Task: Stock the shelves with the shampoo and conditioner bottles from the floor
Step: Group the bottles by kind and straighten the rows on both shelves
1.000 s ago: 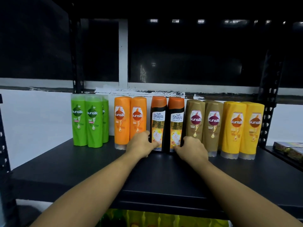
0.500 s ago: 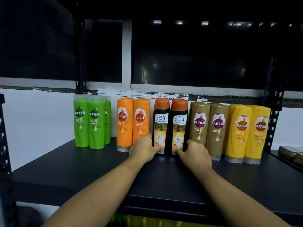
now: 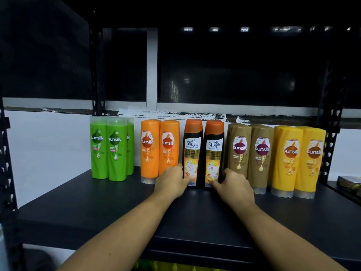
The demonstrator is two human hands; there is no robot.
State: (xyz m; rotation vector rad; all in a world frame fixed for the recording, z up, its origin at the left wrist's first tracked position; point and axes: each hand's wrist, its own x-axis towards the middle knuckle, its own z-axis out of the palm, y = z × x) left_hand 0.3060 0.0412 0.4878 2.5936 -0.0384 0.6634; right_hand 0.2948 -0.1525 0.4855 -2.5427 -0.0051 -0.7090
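Black metal shelf [image 3: 97,212] across the whole width, with a white wall [image 3: 48,153] behind. Along its back edge, one row of upright bottles grouped by colour: green bottles [image 3: 115,151] at far left and a little apart from the rest, then orange bottles [image 3: 149,151], two black ones with orange caps, brown bottles [image 3: 239,151] and yellow bottles [image 3: 287,159], all packed side by side. At far right, on a neighbouring surface, some flat boxes [image 3: 349,182], too blurred to read.

At the centre of the row, the left black bottle [image 3: 192,149] and right black bottle [image 3: 214,151], touching each other, labels facing forward, bases on the shelf.

Two bare forearms reaching in from below. Left hand [image 3: 172,181] gripping the base of the left black bottle, thumb on the front of the label, fingers tucked out of sight between it and the orange neighbour. Right hand [image 3: 233,184] wrapped likewise round the base of the right black bottle, one digit on its front, the rest hidden beside the brown neighbour.

Probably rigid plastic, glossy and somewhat slippery, moderately heavy if full, unlikely to break. Tall and narrow, so prone to tipping and knocking its neighbours. Safest held low on the flat sides for sliding, or round the middle for lifting.
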